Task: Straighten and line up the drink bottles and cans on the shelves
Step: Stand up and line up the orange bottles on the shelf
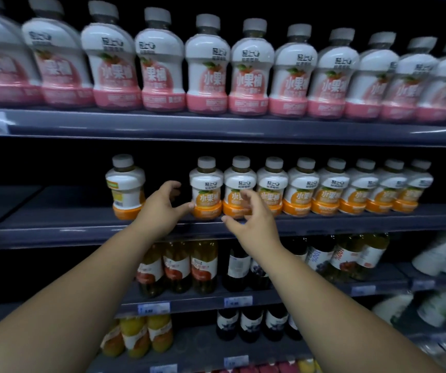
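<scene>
A row of white bottles with orange bases [302,187] lines the front of the middle shelf [81,232]. One more orange-based bottle [126,185] stands apart to the left, turned so its back label faces me. A gap lies between it and the row. My left hand [160,205] is in that gap with its fingers apart; the thumb tip touches the base of the row's leftmost bottle [206,188]. In front of the second and third bottles my right hand [248,214] hovers with spread fingers, holding nothing.
The top shelf [216,127] carries a full row of pink-based bottles [207,68]. Below are juice bottles [177,265] and dark bottles [236,265]; lower still, orange drinks [138,335]. White bottles [442,254] fill the right-hand unit. The middle shelf left of the lone bottle is bare.
</scene>
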